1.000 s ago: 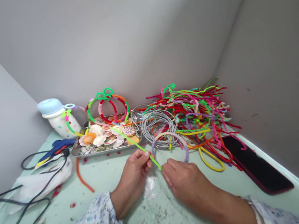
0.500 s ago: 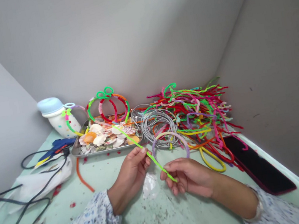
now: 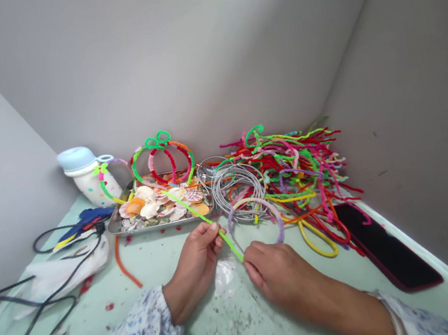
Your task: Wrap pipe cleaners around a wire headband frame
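Note:
A bright green pipe cleaner (image 3: 190,208) runs slantwise between my hands, its far end over the shells. My left hand (image 3: 200,264) pinches it near the middle between thumb and fingers. My right hand (image 3: 284,278) is closed around its near end, back of the hand upward, so that end is hidden. Just beyond my hands lies a ring wrapped in purple and cream pipe cleaner (image 3: 278,221). Behind the ring sits a coil of grey wire (image 3: 218,194).
A metal tray (image 3: 161,229) of shells stands at the back, with wrapped rings (image 3: 151,168) propped in it. Left are a bottle (image 3: 94,181), a black cable (image 3: 52,301) and a plastic bag (image 3: 58,274). Right are a heap of pipe cleaners (image 3: 292,161) and a phone (image 3: 388,248).
My right hand has turned over, palm now downward, and closed around the pipe cleaner's near end. The left hand keeps its pinch almost in place.

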Demonstrator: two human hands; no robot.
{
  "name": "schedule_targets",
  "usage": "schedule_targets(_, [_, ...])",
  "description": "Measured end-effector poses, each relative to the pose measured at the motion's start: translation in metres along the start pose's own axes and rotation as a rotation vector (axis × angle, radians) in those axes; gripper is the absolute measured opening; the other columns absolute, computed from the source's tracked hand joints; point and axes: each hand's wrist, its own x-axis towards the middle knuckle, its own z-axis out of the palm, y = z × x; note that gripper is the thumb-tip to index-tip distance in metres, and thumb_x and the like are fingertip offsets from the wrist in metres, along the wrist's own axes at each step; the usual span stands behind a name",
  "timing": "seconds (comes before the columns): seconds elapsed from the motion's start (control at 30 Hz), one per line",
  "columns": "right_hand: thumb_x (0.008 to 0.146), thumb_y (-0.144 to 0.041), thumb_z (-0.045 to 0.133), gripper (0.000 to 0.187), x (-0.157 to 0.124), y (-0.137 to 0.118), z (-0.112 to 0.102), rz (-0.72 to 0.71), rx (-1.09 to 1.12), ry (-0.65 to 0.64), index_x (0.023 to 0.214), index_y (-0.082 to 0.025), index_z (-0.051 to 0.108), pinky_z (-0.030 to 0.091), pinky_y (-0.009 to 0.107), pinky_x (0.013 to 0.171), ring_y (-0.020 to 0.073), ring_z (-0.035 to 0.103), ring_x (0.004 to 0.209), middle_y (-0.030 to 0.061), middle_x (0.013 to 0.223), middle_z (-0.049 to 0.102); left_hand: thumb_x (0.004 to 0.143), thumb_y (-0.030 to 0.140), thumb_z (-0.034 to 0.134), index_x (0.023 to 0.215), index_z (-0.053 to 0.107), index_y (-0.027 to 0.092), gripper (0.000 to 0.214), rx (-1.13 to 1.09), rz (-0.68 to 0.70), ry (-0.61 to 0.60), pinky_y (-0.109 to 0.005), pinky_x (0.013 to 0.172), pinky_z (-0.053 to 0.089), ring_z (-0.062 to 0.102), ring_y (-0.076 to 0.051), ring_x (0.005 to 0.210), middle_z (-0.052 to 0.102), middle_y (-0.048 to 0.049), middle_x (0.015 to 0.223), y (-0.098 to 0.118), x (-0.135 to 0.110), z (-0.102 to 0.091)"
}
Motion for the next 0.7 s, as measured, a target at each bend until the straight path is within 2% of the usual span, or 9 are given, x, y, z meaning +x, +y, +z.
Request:
schedule_targets(0.03, [0.086,-0.012,0.044,0.018,-0.001,-0.001,0.001,-0.043,-0.089,0.024,0.076,-0.015,0.058,0.036,0.028,0.058,0.0157,0.055,0.064,0.0061,0.075,0.06,0.071,0.018,0.079,0.069,0.061,0.011,0.019,0.001,0.006,0.002,-0.013,0.05,0.039,0.046,-0.004,0.053,0.053,0.0036,0.063,0.0,0.0,0.0])
schedule_targets(0.1, [0.087,-0.012,0.043,0.019,-0.002,-0.003,0.0,-0.038,-0.089,0.035,0.076,-0.015,0.058,0.036,0.028,0.058,0.016,0.055,0.064,0.0059,0.075,0.06,0.072,0.019,0.078,0.069,0.061,0.012,0.019,0.001,0.008,-0.01,-0.013,0.05,0.039,0.046,-0.004,0.053,0.053,0.0038,0.064,0.0,0.0,0.0])
schedule_targets(0.2, [0.089,-0.02,0.046,0.019,0.004,-0.002,-0.005,0.16,0.295,-0.007,0.073,-0.017,0.056,0.039,0.025,0.056,0.0132,0.055,0.06,0.0016,0.068,0.058,0.075,0.023,0.077,0.078,0.065,0.012,0.016,0.003,-0.011,-0.06,-0.015,0.052,0.041,0.049,-0.006,0.055,0.056,0.0018,0.07,0.003,-0.004,0.001])
schedule_targets(0.3, [0.086,-0.03,0.052,0.018,0.012,0.002,-0.01,0.42,0.779,-0.114,0.075,-0.017,0.057,0.035,0.02,0.044,0.0082,0.052,0.047,-0.0022,0.063,0.057,0.08,0.027,0.074,0.093,0.068,0.012,0.021,0.009,-0.1,-0.194,-0.018,0.055,0.043,0.052,-0.008,0.058,0.061,-0.0017,0.077,0.003,-0.007,0.003])
schedule_targets(0.37, [0.082,-0.035,0.057,0.02,0.015,0.006,-0.012,0.487,0.98,-0.168,0.077,-0.016,0.059,0.032,0.018,0.04,0.0068,0.052,0.043,-0.0027,0.062,0.058,0.081,0.028,0.072,0.098,0.069,0.013,0.023,0.015,-0.145,-0.266,-0.02,0.058,0.044,0.053,-0.008,0.059,0.062,-0.003,0.08,0.002,-0.008,0.003])
schedule_targets(0.47, [0.078,-0.041,0.063,0.027,0.016,0.01,-0.011,0.507,1.167,-0.247,0.078,-0.014,0.061,0.029,0.017,0.038,0.0057,0.052,0.042,-0.003,0.06,0.058,0.079,0.027,0.074,0.092,0.071,0.012,0.02,0.042,-0.127,-0.25,-0.019,0.058,0.043,0.051,-0.007,0.057,0.062,-0.0023,0.077,0.0,-0.007,0.002])
schedule_targets(0.6, [0.078,-0.041,0.063,0.027,0.015,0.011,-0.01,0.504,1.198,-0.307,0.078,-0.014,0.06,0.029,0.017,0.038,0.0058,0.051,0.042,-0.0035,0.059,0.056,0.074,0.029,0.078,0.084,0.072,0.011,0.021,0.083,-0.109,-0.186,-0.019,0.054,0.042,0.049,-0.007,0.055,0.061,-0.0012,0.072,0.0,-0.008,0.002])
schedule_targets(0.7, [0.085,-0.035,0.054,0.02,0.013,0.008,-0.01,0.429,0.951,-0.26,0.077,-0.016,0.056,0.031,0.019,0.041,0.0076,0.051,0.045,-0.0034,0.06,0.055,0.072,0.03,0.08,0.083,0.073,0.011,0.023,0.112,-0.094,-0.131,-0.018,0.053,0.04,0.049,-0.006,0.054,0.06,-0.0002,0.068,-0.001,-0.009,0.003])
